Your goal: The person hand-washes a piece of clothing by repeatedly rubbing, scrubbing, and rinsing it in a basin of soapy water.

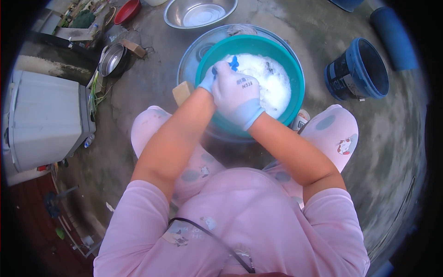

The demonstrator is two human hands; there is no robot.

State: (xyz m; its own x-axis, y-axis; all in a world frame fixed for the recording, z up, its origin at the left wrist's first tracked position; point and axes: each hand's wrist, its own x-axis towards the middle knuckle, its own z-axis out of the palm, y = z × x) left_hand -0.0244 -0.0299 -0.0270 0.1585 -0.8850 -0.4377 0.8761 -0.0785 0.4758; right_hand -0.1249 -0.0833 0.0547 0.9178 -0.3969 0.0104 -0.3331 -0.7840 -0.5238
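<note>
Teal basin [299, 76], round, one: stands before the seated person, between the knees, on or in a wider pale-rimmed tub [186, 64]; holds white suds [277, 90] with small dark patches showing through.

Right hand [236, 92], in a white glove with pale blue cuff: over the left part of the teal basin, back of the hand upward, pressed against its fellow.

Left hand [207, 83], gloved, light blue cuff showing: largely hidden behind the right hand. Grip of both: fingers drawn together; whether anything lies inside cannot be told. Item at the fingertips, a bright blue patch [234, 63]: perhaps cloth or part of a glove, too small to settle.

Yellowish block [182, 93], one: at the near left edge of the tub, beside the left forearm. Crumpled greyish item [242, 30]: at the tub's far edge.

Surroundings, on concrete floor [392, 138]: shiny metal basin [203, 18], beyond the tub; dark blue bucket [340, 76], to the right; blue cylinder [393, 37], farther right; red bowl [128, 11], far left; metal pot [111, 60], beside a brown block [133, 47]; large grey box [44, 120], left.
</note>
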